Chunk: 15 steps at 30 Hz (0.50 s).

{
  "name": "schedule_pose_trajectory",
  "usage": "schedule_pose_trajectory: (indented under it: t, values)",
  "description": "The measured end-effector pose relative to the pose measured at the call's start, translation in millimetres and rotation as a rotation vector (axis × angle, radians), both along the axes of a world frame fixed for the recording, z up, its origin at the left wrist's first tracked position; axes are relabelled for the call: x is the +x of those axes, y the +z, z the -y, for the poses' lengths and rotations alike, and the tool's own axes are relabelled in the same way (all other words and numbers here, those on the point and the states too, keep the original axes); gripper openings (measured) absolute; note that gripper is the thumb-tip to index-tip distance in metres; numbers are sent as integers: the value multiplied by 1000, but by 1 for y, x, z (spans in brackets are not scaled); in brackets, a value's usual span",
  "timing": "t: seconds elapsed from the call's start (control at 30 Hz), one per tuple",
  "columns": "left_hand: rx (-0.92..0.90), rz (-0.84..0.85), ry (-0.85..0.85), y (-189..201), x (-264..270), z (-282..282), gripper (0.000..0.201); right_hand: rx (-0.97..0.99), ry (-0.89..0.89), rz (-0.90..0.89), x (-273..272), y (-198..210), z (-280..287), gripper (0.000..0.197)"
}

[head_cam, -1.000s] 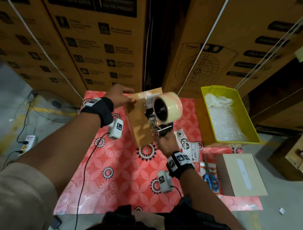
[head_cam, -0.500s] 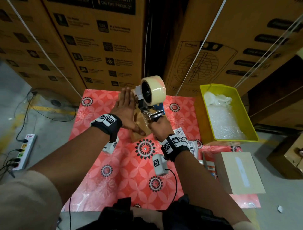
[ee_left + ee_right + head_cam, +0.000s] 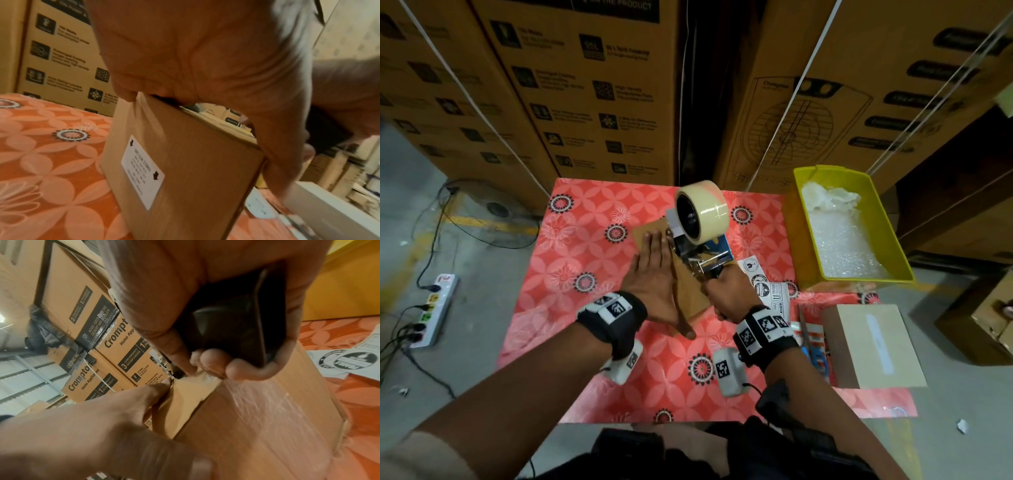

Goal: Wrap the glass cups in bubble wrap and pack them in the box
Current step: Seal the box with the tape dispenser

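Box point(image 3: 690, 291): closed, on the mat, under left hand point(image 3: 654, 274), fingers flat along its top. Right hand point(image 3: 729, 294) clenched round tape dispenser point(image 3: 700, 236) handle, just beside those fingers. Advice: draw steadily toward the thumb, pressing the seam.

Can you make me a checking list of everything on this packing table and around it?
Surface: red flowered cloth over the work area.
Job's things: small brown box, clear tape on its side; bubble wrap in yellow bin; no bare cups seen.
Clutter: second box, sticker sheets, scissors.
Hands: left hand lies flat on the box; right hand grips tape dispenser.
Cables: power strip with plugs on the floor.
Surroundings: stacked big cartons, floor fan.
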State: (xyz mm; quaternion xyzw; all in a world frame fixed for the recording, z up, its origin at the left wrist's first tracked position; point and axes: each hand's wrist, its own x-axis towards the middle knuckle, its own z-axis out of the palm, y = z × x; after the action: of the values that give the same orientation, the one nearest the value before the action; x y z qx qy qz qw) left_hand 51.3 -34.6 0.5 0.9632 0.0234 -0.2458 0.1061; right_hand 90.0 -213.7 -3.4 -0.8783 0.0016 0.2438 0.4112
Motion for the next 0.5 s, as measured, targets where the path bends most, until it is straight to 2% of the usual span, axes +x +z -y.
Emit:
schedule_pose_trajectory:
  t: [0.2, 0.5]
  values:
    - [75, 127, -9, -9, -23, 18, 183, -39, -5, 33, -19, -3, 15, 18]
    - [146, 119, -38, 3, -22, 22, 173, -69, -7, 28, -40, 16, 23, 20]
